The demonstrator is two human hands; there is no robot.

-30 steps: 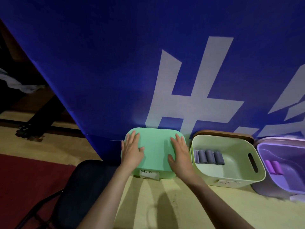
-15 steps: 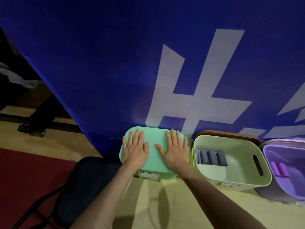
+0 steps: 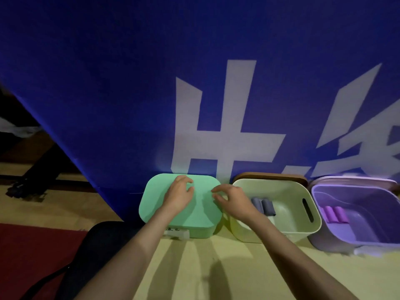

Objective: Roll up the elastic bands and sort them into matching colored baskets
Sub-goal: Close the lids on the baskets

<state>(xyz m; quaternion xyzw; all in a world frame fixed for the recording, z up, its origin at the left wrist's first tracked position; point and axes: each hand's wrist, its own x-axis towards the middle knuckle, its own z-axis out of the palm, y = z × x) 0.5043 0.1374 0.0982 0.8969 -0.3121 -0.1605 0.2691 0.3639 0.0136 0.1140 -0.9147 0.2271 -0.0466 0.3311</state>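
Both hands have drawn up since half a second ago. They lay flat and spread on the mint-green lid [image 3: 155, 199] then, and now their fingers are bent into loose claws. The head view has also swung a little to the right, so more of the purple basket shows. In the head view, the only one, the left hand [image 3: 178, 197] sits on the middle of the lid with curled fingertips touching it and nothing gripped. The right hand [image 3: 232, 199] is half curled with its thumb apart. It hovers over the lid's right edge, its wrist above the near rim of the pale green basket [image 3: 311, 226], and it holds nothing either. The green basket [image 3: 194, 231] is closed, so I cannot tell whether any bands lie inside. Grey rolled bands [image 3: 263, 205] lie in the pale green basket, and purple rolled bands [image 3: 334, 214] lie in the purple basket [image 3: 355, 239]. No loose band is in view. If the lid is about to come off, it has no visible handle, so curled fingertips could slip across the smooth top. A pull at one edge only may drag the light basket up with it or push it back into the blue banner [image 3: 108, 83]. The right forearm could also catch the pale basket's rim and tip it, spilling the grey rolls.
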